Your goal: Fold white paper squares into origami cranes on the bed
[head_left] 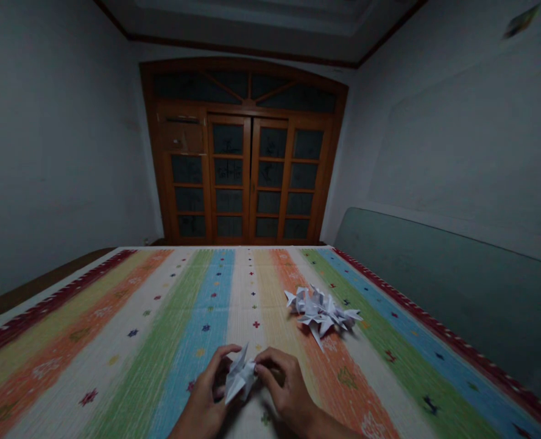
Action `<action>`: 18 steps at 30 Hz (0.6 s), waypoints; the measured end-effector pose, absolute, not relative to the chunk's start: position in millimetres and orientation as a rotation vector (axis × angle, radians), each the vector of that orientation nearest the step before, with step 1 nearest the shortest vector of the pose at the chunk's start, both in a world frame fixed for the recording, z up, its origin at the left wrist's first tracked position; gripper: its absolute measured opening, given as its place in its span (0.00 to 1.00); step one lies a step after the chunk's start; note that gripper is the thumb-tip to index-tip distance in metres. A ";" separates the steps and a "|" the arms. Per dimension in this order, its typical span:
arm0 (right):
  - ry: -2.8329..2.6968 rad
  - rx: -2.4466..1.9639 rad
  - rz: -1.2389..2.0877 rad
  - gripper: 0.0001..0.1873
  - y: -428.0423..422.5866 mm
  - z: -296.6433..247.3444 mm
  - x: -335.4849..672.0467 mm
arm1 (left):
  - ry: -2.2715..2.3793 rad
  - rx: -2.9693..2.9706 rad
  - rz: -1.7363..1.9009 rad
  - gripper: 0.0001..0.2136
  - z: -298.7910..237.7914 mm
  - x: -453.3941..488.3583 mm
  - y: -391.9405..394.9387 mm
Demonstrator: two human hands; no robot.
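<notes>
A small folded white paper figure is held just above the striped cloth at the bottom centre. My left hand grips its left side with curled fingers. My right hand pinches its right edge between thumb and fingers. Farther out and to the right, a pile of several finished white folded paper figures lies on the cloth, apart from both hands.
The colourful striped cloth covers a wide flat surface. A grey-green padded panel runs along the right wall. Wooden glazed doors stand at the far end. A dark wooden edge shows at left.
</notes>
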State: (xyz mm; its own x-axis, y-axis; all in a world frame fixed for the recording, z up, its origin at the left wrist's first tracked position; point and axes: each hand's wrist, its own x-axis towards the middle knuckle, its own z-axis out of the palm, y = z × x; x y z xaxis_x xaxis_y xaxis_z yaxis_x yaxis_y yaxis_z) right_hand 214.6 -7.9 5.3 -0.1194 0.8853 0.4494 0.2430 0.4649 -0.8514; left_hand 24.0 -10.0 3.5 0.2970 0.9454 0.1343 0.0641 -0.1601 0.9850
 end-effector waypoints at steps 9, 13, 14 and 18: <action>-1.549 -0.951 0.783 0.11 -6.9 4.8 214.6 | 0.905 1.509 1.002 0.21 2.9 25.3 -9.8; -1.527 -0.968 0.755 0.08 -7.7 4.0 214.0 | 0.887 1.538 0.979 0.21 5.5 26.3 -10.9; -1.512 -0.962 0.765 0.07 -8.0 4.3 213.7 | 0.888 1.554 0.970 0.21 6.8 26.6 -11.3; -1.486 -0.941 0.789 0.05 -9.0 4.7 212.8 | 0.911 1.594 0.961 0.20 12.5 28.3 -13.6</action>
